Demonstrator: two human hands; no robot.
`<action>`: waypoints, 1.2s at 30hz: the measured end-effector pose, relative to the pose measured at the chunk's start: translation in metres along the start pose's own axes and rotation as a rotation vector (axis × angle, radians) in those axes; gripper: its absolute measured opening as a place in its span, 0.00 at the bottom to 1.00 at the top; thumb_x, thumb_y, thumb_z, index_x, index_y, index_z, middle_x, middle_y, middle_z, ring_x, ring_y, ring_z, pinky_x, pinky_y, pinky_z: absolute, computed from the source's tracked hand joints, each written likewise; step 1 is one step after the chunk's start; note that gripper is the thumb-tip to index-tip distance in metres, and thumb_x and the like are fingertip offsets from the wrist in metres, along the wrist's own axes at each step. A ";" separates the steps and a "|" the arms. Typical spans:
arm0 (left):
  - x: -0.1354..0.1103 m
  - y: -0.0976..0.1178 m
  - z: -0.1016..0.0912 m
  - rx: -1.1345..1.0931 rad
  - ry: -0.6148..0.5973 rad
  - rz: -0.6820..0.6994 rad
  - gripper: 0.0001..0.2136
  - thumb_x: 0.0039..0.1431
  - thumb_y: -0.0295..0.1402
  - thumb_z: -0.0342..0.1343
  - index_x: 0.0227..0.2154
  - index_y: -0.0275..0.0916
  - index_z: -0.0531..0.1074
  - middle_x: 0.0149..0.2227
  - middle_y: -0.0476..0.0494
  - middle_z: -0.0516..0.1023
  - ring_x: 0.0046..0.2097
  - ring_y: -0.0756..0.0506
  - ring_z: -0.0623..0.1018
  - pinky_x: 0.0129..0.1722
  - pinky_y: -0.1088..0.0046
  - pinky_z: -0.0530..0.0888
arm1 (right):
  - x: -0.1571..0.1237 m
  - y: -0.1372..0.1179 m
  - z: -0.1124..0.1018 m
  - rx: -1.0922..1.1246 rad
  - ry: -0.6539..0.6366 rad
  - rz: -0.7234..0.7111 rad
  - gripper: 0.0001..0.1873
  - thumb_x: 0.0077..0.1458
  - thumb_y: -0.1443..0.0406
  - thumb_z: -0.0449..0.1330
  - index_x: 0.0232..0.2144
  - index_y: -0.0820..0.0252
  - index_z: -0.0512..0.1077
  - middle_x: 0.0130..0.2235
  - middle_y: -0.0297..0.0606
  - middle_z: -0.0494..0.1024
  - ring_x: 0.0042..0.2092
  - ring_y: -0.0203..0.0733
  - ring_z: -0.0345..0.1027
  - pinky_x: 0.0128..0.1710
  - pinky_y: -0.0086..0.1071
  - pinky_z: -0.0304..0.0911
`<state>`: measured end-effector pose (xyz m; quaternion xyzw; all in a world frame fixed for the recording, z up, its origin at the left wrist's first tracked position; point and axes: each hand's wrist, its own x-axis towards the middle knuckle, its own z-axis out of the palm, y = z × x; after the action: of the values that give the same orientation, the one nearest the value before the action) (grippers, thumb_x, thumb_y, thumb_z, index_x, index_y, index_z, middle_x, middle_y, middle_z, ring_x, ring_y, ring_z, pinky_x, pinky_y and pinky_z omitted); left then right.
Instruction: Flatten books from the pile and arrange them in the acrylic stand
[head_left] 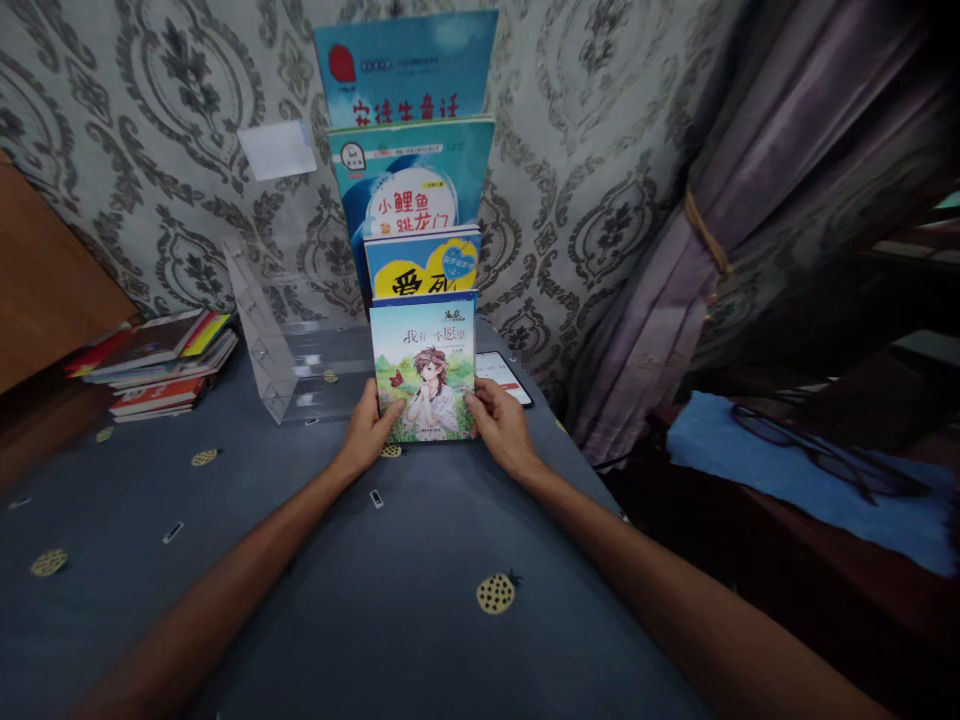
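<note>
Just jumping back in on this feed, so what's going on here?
A person's left hand and right hand grip a small illustrated book by its lower sides, its cover facing the camera. Behind it, a yellow-and-blue book, a teal book and a tall blue book rise in steps, each partly covered by the one in front. A clear tiered rack shows to their left, with a stack of books farther left. A phone lies behind the right hand.
</note>
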<state>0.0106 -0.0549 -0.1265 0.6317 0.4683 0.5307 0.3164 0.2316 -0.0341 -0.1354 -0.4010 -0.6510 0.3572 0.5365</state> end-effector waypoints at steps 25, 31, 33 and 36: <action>0.023 0.010 -0.002 0.071 0.045 0.087 0.15 0.59 0.40 0.59 0.47 0.41 0.69 0.44 0.44 0.79 0.51 0.39 0.76 0.53 0.61 0.71 | 0.031 -0.007 -0.002 -0.029 0.040 -0.059 0.17 0.57 0.55 0.54 0.42 0.59 0.72 0.33 0.38 0.75 0.26 0.39 0.66 0.20 0.31 0.64; 0.003 0.002 -0.003 -0.014 -0.017 0.024 0.20 0.60 0.42 0.59 0.51 0.39 0.69 0.48 0.41 0.79 0.52 0.39 0.76 0.54 0.60 0.72 | 0.007 -0.005 -0.003 -0.040 0.006 -0.018 0.17 0.59 0.55 0.54 0.43 0.60 0.71 0.34 0.40 0.77 0.26 0.40 0.67 0.21 0.31 0.63; -0.002 0.001 -0.003 -0.032 -0.022 0.019 0.20 0.60 0.43 0.59 0.51 0.39 0.69 0.49 0.40 0.78 0.52 0.39 0.76 0.54 0.60 0.72 | 0.001 -0.006 -0.002 -0.040 -0.001 -0.014 0.17 0.59 0.55 0.54 0.43 0.60 0.71 0.33 0.40 0.76 0.25 0.39 0.66 0.21 0.31 0.63; -0.005 0.003 -0.003 -0.047 -0.025 0.045 0.20 0.60 0.44 0.59 0.51 0.38 0.69 0.50 0.40 0.78 0.53 0.39 0.76 0.55 0.60 0.72 | -0.003 -0.009 -0.001 -0.036 -0.004 -0.019 0.17 0.60 0.54 0.54 0.43 0.59 0.71 0.34 0.39 0.76 0.25 0.38 0.65 0.21 0.30 0.62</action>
<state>0.0083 -0.0611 -0.1248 0.6411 0.4374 0.5406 0.3247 0.2321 -0.0403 -0.1283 -0.4035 -0.6624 0.3410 0.5312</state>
